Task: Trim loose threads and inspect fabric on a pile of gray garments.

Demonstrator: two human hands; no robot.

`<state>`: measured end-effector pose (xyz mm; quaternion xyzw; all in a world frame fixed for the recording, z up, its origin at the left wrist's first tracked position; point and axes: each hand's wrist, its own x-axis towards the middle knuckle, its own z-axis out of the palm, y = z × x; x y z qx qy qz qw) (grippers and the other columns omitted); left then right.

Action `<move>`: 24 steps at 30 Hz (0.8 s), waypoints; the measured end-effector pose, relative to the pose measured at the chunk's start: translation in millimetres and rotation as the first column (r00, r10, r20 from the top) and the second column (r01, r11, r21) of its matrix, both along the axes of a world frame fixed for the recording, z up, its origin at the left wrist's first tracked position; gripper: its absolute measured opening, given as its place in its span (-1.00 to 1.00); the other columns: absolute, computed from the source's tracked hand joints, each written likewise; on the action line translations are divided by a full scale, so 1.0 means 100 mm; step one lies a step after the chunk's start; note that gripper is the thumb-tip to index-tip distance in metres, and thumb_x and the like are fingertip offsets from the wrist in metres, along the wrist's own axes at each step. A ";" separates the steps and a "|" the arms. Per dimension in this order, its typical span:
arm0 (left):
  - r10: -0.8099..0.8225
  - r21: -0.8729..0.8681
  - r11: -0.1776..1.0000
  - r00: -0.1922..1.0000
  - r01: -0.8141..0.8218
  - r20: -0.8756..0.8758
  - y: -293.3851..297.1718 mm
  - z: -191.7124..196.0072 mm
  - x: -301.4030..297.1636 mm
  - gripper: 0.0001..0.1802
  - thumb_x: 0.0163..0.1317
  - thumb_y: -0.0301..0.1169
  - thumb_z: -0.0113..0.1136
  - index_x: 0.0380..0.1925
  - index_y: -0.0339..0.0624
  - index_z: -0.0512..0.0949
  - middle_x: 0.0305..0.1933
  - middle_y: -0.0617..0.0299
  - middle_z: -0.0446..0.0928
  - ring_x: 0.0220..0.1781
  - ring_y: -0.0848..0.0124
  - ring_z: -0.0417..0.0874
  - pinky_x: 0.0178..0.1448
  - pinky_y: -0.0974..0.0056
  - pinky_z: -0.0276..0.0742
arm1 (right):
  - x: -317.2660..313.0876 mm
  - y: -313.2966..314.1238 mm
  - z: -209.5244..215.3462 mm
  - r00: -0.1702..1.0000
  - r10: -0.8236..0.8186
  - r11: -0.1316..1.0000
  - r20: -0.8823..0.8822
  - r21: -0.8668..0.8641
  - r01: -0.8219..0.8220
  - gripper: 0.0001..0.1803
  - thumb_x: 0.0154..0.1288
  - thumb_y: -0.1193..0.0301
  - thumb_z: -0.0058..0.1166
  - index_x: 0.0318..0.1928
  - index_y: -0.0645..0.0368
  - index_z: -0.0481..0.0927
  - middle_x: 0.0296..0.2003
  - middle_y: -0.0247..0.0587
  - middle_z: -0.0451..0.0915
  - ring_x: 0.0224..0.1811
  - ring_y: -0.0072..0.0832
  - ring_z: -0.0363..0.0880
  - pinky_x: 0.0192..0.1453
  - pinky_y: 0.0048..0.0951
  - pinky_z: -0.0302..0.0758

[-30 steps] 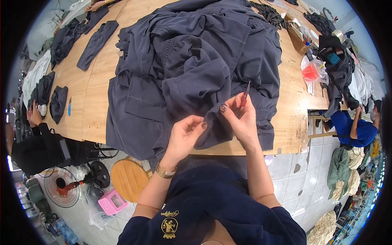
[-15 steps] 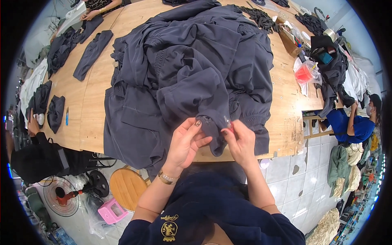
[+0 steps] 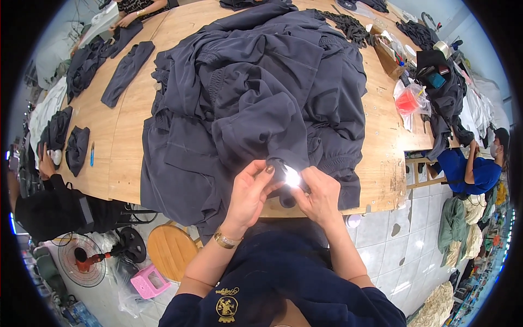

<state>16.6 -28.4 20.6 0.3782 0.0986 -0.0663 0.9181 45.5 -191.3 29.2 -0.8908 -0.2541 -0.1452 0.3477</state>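
A large heap of dark grey garments [image 3: 261, 71] with elasticated parts lies before me. My left hand [image 3: 251, 188] pinches the end of a dark grey garment [image 3: 256, 128] near the table's front edge. Close beside it, my right hand [image 3: 318, 193] is closed on a small shiny tool [image 3: 292, 177] at the same cloth end. A strong white glare covers the tool, so its exact shape is hidden. The two hands are almost touching, with the cloth end between them.
A clear cup of red drink [image 3: 408, 102] and a box of small items [image 3: 389, 54] stand at the right. Cut grey pieces [image 3: 128, 73] lie at the left. Co-workers sit at both sides. A fan [image 3: 81, 260] and round wooden stool [image 3: 172, 246] stand below left.
My right hand has moved slightly down and left, closer to my left hand. A bright glare now shows on the tool, whose red part was visible before.
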 end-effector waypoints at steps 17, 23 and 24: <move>0.097 0.287 0.952 0.994 -0.106 0.045 0.09 0.02 0.09 -0.85 0.36 -0.39 0.01 -0.18 -0.24 0.45 -0.33 0.31 0.54 -0.44 0.61 0.53 -0.41 0.49 0.51 | 0.06 -0.09 -0.21 0.876 -0.040 0.861 -0.480 0.429 0.274 -0.69 0.16 0.36 0.20 -0.45 0.26 0.33 -0.65 -0.21 0.30 -0.64 -0.47 0.24 -0.51 -0.49 0.27; 0.156 0.364 0.915 0.984 -0.176 0.084 0.26 -0.08 0.09 -0.80 0.33 -0.37 0.08 -0.18 -0.29 0.46 -0.32 0.35 0.50 -0.45 0.67 0.44 -0.42 0.53 0.49 | 0.09 -0.07 -0.47 0.968 -0.107 0.965 -0.227 0.211 0.156 -0.71 0.17 0.44 0.16 -0.38 0.25 0.26 -0.64 -0.21 0.30 -0.63 -0.49 0.25 -0.48 -0.48 0.30; 0.180 0.369 0.907 0.979 -0.203 0.096 0.27 -0.11 0.07 -0.81 0.33 -0.38 0.08 -0.18 -0.28 0.46 -0.33 0.35 0.50 -0.42 0.67 0.45 -0.40 0.53 0.49 | 0.07 -0.07 -0.50 0.913 -0.063 0.951 -0.403 0.254 0.178 -0.74 0.17 0.48 0.16 -0.36 0.23 0.29 -0.59 -0.30 0.34 -0.56 -0.58 0.30 -0.42 -0.54 0.32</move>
